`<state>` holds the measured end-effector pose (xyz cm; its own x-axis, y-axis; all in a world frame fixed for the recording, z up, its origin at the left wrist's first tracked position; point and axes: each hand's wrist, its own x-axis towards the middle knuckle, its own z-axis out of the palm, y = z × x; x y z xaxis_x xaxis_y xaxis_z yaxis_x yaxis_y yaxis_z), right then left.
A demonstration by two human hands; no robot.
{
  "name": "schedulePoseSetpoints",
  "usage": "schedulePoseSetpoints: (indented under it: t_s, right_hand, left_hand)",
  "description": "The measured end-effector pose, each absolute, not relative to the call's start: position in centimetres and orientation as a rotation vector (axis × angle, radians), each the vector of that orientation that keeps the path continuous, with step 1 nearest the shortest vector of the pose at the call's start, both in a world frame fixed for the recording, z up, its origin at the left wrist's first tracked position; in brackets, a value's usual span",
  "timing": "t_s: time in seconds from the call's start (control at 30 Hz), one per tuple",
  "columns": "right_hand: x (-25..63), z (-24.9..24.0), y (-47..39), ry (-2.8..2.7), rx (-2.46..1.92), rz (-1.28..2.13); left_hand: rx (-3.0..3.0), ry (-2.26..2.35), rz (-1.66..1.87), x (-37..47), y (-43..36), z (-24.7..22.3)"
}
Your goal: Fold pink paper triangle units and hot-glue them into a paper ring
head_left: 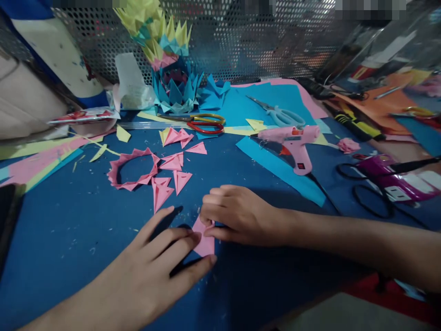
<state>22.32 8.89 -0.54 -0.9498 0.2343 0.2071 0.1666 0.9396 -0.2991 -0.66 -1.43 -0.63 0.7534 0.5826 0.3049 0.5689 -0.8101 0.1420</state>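
A small piece of pink paper (206,244) lies on the blue tabletop between my hands, partly covered by fingers. My left hand (161,262) is spread, its fingertips resting on the paper's left and lower edges. With fingers curled and thumb against them, my right hand (241,216) grips the paper's upper right side. Just beyond are several folded pink triangles (161,192) and a ring of joined pink paper points (132,170).
A pink glue gun (292,142) rests on a blue paper strip (275,170). Behind lie red-and-yellow scissors (206,123), light-blue scissors (284,115) and a layered paper model (175,87). A purple power strip (392,179) with black cables stands right; a perforated metal panel (234,41) closes the back.
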Motion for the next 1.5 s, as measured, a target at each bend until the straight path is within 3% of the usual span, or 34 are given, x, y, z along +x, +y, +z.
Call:
schedulePoseSetpoints:
  t_s: [0.47,0.8,1.03,1.5]
  right_hand:
    - [22.9,0.0,10.0,-2.822,-0.166,0.552]
    - [23.6,0.6,10.5,-2.85,0.153,0.328]
    - [23.4,0.6,10.1,-2.808,0.278,0.348]
    - [24.2,1.3,11.7,-2.899,0.111,0.221]
  left_hand:
    - [2.905,0.977,0.505,-0.8,-1.7,-1.0]
    - [2.902,0.979,0.499,-0.7,-1.7,-0.8]
    - [2.879,0.966,0.57,-0.7,-1.6,-0.8]
    - [2.91,0.973,0.526,-0.7,-1.7,-0.9]
